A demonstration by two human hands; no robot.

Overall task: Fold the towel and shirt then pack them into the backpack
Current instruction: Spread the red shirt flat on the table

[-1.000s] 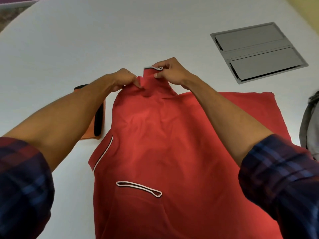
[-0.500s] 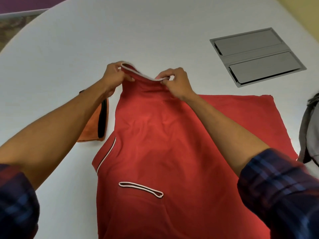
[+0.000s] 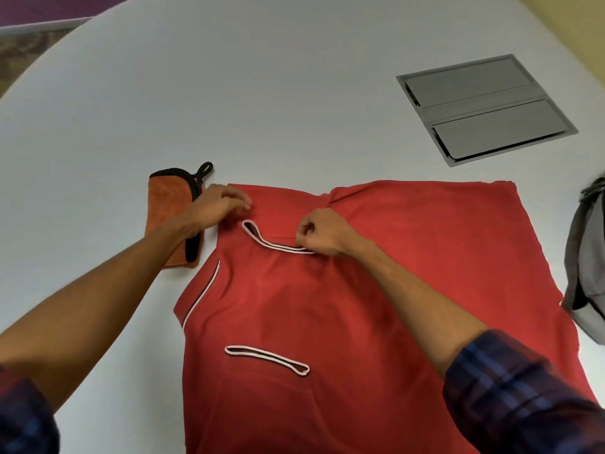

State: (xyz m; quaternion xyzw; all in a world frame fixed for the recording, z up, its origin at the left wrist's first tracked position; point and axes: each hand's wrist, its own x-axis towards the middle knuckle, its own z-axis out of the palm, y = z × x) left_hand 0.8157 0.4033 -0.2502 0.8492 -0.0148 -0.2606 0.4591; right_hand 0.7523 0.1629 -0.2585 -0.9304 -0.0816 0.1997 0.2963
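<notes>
Shirt (image 3: 327, 306) lies flat on the table (image 3: 229, 93), folded towel (image 3: 173, 204) touching its left edge. My right hand (image 3: 322, 231) pinches the white-trimmed sleeve hem (image 3: 278, 245); left hand (image 3: 217, 204) rests loosely on the cloth, gripping nothing. Best to lay the hem square, smooth outward, then fold.
</notes>
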